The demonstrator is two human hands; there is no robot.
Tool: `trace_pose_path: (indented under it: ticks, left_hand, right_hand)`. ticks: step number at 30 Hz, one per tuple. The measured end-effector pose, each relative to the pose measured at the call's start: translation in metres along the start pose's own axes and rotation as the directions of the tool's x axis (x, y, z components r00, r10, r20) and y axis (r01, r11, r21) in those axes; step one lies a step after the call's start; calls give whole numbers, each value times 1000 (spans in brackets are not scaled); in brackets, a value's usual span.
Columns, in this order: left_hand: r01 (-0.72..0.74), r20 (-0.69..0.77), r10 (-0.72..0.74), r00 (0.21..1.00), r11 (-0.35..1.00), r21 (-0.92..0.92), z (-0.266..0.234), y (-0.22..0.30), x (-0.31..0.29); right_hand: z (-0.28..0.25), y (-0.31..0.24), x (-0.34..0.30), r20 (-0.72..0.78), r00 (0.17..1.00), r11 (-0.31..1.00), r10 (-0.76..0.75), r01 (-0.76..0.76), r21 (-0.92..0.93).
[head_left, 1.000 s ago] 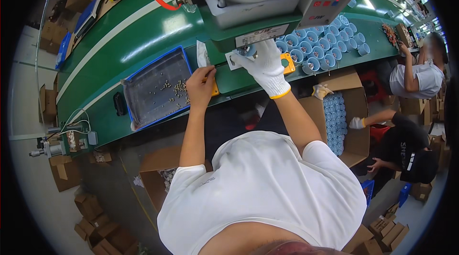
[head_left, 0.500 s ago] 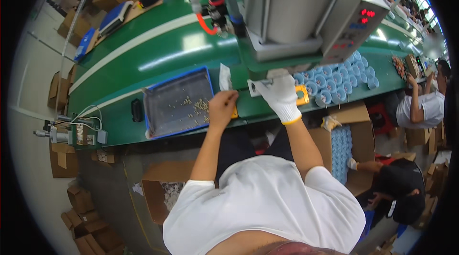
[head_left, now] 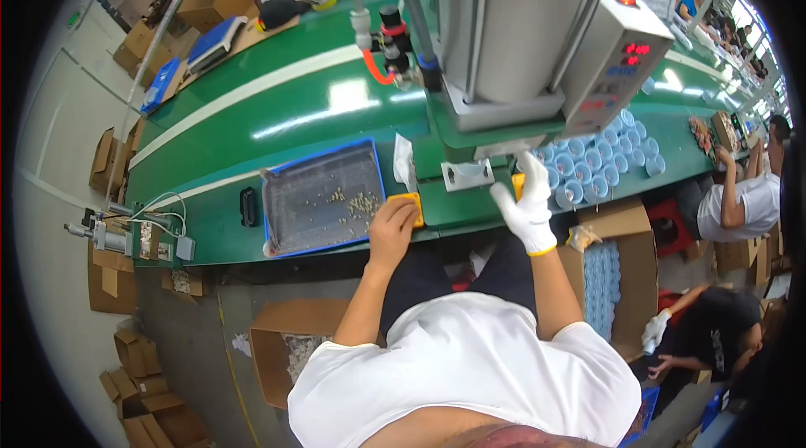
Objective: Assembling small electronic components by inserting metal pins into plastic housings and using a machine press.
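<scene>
A long green desk (head_left: 277,133) stretches across a busy workshop, with a person in a white shirt (head_left: 462,364) seated at its near edge. Above the desk, directly ahead of the worker, towers a grey press (head_left: 512,36). At right, an open carton (head_left: 641,267) by the desk holds rows of pale blue cups (head_left: 600,288), a co-worker in black (head_left: 714,326) beside it. A blue-rimmed tray (head_left: 294,213) lies on the desk to the worker's left, while more blue cups (head_left: 594,188) stand clustered to the right of the press.

The right hand (head_left: 527,204), in a white glove, is spread wide, thumb away from the fingers, beside a yellow block (head_left: 517,188) it partly hides. The bare left hand (head_left: 393,230) rests with fingers bent and close together at a second yellow block (head_left: 413,199); whether it grips the block cannot be told. A metal bracket (head_left: 468,175) sits under the press, between the two hands. Smallest of all, brass-coloured pieces (head_left: 361,204) lie scattered in the tray's right half.
</scene>
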State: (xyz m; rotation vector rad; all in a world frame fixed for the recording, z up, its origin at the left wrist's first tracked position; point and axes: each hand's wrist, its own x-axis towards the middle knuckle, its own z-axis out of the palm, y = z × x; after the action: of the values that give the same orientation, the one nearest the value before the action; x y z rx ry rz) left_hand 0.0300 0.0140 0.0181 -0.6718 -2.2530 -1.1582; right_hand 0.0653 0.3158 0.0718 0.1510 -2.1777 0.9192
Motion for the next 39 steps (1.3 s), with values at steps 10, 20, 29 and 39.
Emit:
trace_pose_path:
  ticks: [10,20,29,39]
  left_hand:
    - [-4,-12,7,1000,965,262,-11,8,-23]
    - [88,117,-108,987,982,164,-9,-9,-10]
    - [72,87,-72,994,997,-1,35,8,34]
    - [219,18,-219,976,968,-122,29,2,28]
  right_hand:
    - [-16,38,-17,-25,993,977,-112,106,-183]
    - [-7,31,-14,-11,993,977,-121,118,-179]
    - [-13,40,-23,-26,992,975,-127,120,-188]
    - [-7,44,-22,-46,986,975,-157,148,-166]
